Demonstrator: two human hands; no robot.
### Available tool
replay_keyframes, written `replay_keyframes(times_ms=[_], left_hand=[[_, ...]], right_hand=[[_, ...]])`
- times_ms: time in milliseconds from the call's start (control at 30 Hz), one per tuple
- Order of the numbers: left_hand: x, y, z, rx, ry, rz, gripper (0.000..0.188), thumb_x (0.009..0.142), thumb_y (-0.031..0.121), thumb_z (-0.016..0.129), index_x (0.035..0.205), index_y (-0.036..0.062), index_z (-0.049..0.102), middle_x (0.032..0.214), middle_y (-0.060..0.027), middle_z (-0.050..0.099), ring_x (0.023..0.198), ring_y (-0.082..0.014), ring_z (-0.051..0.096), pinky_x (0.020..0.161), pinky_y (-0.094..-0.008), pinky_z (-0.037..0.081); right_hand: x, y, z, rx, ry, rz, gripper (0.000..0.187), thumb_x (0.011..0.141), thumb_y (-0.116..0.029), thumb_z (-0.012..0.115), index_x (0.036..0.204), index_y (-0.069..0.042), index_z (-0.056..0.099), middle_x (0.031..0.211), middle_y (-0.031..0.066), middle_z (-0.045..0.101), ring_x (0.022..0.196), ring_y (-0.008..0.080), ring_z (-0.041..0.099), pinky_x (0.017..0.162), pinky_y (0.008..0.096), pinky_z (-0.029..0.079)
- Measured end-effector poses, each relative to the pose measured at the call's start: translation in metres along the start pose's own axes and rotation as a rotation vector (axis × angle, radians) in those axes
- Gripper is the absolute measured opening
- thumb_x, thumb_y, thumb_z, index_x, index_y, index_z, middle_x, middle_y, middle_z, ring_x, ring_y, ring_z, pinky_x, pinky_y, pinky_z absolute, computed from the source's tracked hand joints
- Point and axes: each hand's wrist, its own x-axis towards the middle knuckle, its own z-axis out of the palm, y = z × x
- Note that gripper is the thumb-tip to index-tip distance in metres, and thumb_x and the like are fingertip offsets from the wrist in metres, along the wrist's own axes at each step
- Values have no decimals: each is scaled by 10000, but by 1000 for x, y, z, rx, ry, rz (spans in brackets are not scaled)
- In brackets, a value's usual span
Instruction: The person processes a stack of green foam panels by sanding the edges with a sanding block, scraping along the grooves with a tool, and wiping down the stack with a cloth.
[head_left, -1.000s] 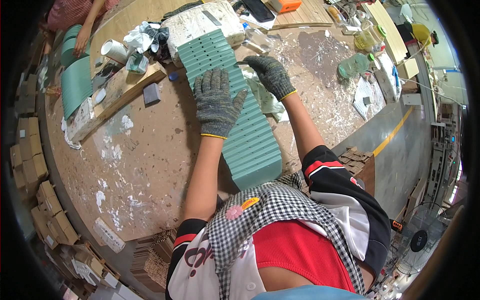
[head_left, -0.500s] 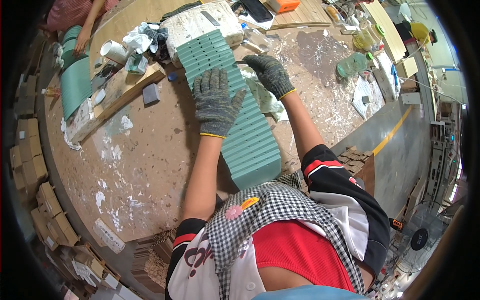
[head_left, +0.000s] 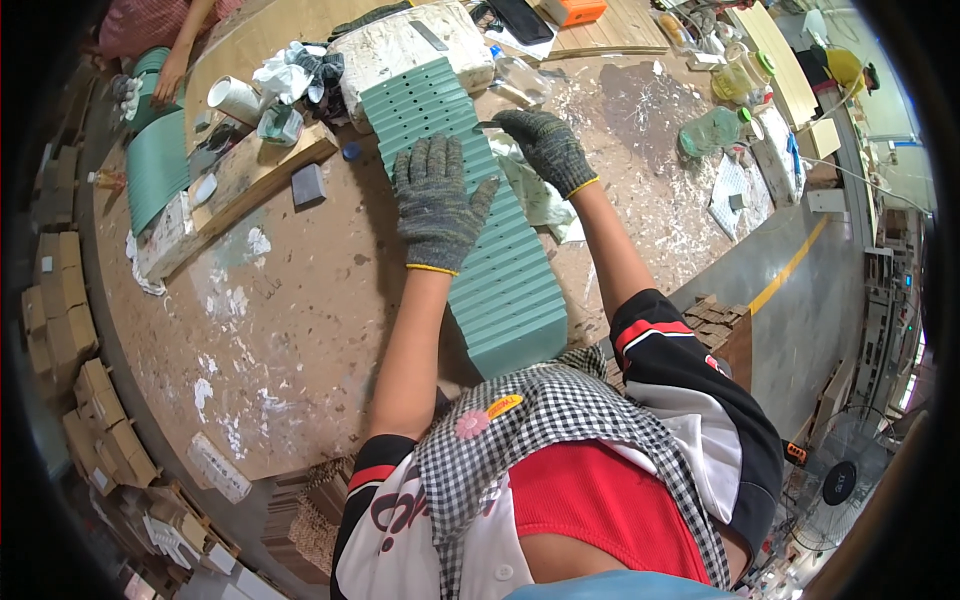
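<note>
- Currently, long green ribbed panel (head_left: 515,290) lies over brown paint-spattered worktop (head_left: 300,330).
- Left grey-gloved grip (head_left: 437,205): released, palm flat atop panel.
- Right grey-gloved grip (head_left: 545,150): grasping thin dark tool (head_left: 487,125) beside panel.

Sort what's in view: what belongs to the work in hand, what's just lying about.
In hand:
- green ridged panel, under the left hand
- thin dark item, apparently in the right hand

Seemingly lying about:
- black phone
- orange box
- white cup
- green-lidded bottle

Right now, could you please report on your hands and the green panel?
Left hand flat on panel. Right hand gripping thin tool at panel's right edge. Rag close beside.
</note>
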Motion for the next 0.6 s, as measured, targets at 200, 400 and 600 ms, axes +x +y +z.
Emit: replay_keyframes(times_ms=[200,400,600], left_hand=[[1,0,-1,13,-14,-2,752,947,554,582,1441,-8,511,1500,-201,486,1406,-374,408,1231,-542,200],[1,-1,1,-11,48,21,734,917,531,622,1385,-29,550,1450,-215,519,1367,-393,435,1211,-571,220],[1,1,0,4,17,9,743,930,540,606,1417,-16,530,1480,-203,500,1389,-381,420,1219,-557,211]], right_hand=[[2,1,1,16,38,-7,252,940,-57,632,1161,-112,738,1087,146,744,1004,312,707,899,411,561],[5,-4,2,-136,-51,-52,247,919,-38,628,1126,-115,739,1041,155,738,960,342,698,855,433,556],[0,7,3,-107,91,-134,226,917,-53,635,1100,-132,741,991,152,728,912,362,686,823,460,549]])
